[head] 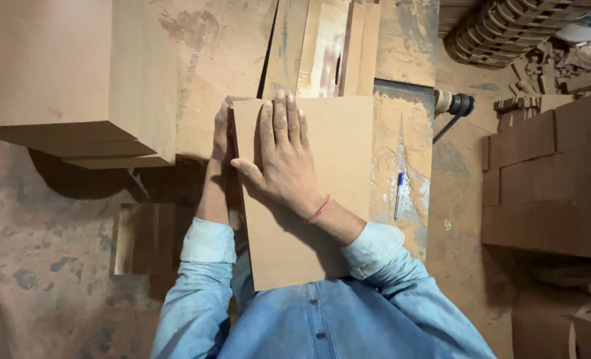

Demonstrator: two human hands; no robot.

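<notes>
The flat rectangular brown fibreboard panel point(322, 199) lies in front of the person, reaching from the lap to the dusty counter point(412, 133). The right hand point(285, 156) lies on it palm down, its grip open, fingers spread flat toward the far edge. The left hand point(222, 133) curls around the panel's left edge, its grip closed on the board, though the fingers are partly hidden. Holding it well means even palm pressure and a square edge. A blue pen point(398, 193) lies just beside it; stacked brown boards point(76, 73) stand to the left.
</notes>
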